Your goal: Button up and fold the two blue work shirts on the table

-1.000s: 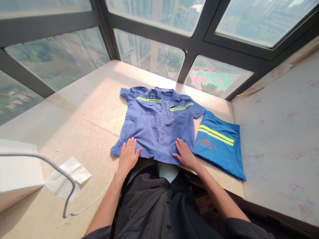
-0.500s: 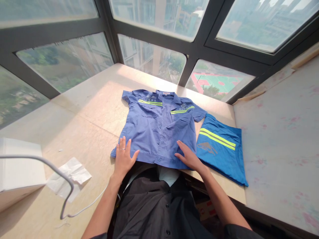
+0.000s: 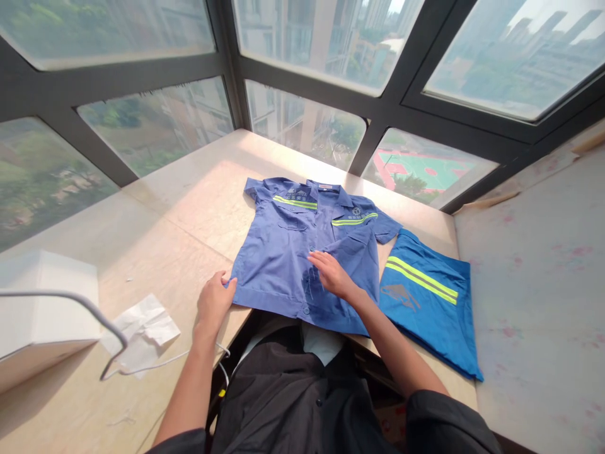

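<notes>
A blue short-sleeved work shirt (image 3: 283,252) with yellow reflective stripes lies spread face up on the pale ledge (image 3: 179,208) under the windows. My left hand (image 3: 213,301) pinches the shirt's lower left corner at the hem. Fingers stretched out, my right hand (image 3: 331,275) lies flat on the middle of the shirt near the button placket. A brighter blue folded garment (image 3: 432,302) with reflective stripes lies just right of the shirt.
A crumpled white paper (image 3: 142,325) and a white cable (image 3: 94,315) lie at the left, beside a white box (image 3: 42,309). Dark window frames (image 3: 378,110) ring the ledge. A pale flowered surface (image 3: 543,284) rises at the right.
My left hand has slid from lying flat on the hem to gripping the shirt's left corner. My right hand has moved up and left onto the shirt's middle. The view has tilted upward.
</notes>
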`<state>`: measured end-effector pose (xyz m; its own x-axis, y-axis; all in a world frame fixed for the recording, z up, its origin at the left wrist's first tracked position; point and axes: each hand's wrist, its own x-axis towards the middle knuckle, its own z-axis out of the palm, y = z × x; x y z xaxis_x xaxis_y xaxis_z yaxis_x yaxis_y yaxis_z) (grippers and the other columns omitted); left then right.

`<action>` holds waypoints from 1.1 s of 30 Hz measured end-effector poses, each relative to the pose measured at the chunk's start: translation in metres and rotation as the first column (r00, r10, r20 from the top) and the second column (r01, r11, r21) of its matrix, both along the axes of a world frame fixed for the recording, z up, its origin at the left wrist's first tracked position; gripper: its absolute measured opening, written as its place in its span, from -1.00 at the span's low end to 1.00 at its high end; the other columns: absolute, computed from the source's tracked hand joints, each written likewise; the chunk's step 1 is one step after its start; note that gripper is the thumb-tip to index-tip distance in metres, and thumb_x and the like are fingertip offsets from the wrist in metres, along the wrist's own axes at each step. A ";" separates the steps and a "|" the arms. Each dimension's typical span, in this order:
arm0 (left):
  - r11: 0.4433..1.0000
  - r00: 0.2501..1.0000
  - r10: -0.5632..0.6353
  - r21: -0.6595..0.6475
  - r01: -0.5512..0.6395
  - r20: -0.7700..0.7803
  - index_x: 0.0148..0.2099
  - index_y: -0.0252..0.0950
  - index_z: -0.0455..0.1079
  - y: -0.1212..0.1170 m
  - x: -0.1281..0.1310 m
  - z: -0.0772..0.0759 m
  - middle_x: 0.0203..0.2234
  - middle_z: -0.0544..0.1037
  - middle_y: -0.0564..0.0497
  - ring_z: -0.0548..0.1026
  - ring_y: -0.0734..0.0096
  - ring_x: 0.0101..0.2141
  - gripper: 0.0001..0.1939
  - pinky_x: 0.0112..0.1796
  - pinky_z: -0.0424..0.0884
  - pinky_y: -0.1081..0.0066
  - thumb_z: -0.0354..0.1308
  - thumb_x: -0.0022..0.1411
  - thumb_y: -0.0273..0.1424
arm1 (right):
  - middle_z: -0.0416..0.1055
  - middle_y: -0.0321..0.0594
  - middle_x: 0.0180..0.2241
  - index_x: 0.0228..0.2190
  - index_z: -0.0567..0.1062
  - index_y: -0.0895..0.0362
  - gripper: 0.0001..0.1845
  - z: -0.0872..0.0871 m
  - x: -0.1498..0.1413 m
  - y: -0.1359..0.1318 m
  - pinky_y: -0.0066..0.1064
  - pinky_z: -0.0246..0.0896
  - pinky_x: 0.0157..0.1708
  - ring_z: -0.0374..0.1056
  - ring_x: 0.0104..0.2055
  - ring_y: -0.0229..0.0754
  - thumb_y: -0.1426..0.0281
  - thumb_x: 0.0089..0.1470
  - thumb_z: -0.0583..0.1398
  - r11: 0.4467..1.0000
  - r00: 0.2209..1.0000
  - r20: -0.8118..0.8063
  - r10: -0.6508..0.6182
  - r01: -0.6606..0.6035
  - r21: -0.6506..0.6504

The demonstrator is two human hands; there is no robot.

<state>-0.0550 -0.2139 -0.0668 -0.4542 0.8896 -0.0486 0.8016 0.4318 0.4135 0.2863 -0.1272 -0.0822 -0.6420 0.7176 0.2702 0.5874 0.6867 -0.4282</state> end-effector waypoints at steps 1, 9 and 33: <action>0.999 0.999 0.021 -0.037 -0.019 0.031 0.07 -0.34 0.45 0.001 -0.003 0.003 -0.20 0.61 -0.22 0.56 -0.02 -0.14 -0.54 -0.14 0.45 0.17 0.06 0.25 -0.17 | 0.26 -0.01 0.24 0.17 0.36 0.15 -0.34 -0.007 0.001 0.003 0.03 0.01 0.29 0.11 0.33 -0.01 0.67 0.04 -0.01 1.000 0.999 0.036 0.004 -0.005 0.015; 0.994 0.990 0.106 -0.029 -0.104 0.091 0.09 -0.34 0.45 0.009 -0.010 0.009 -0.11 0.59 -0.23 0.53 0.02 -0.07 -0.60 -0.06 0.41 0.18 -0.04 0.28 -0.44 | 0.43 -0.01 0.08 -0.02 0.51 0.13 -0.58 -0.038 0.017 0.003 0.01 0.17 0.20 0.26 0.21 0.01 0.61 0.16 0.04 0.996 1.000 -0.006 0.015 -0.014 0.091; 0.819 0.798 -0.557 -0.011 0.574 0.230 -0.15 -0.27 0.55 0.048 0.154 -0.004 -0.21 0.57 -0.12 0.53 0.23 -0.18 -0.81 -0.19 0.37 0.38 0.11 0.28 -0.42 | 0.50 -0.12 -0.14 -0.12 0.48 0.09 -0.70 -0.003 0.006 -0.009 -0.46 0.30 -0.23 0.44 -0.19 -0.21 0.56 0.19 0.06 0.994 0.987 -0.119 0.110 -0.107 0.029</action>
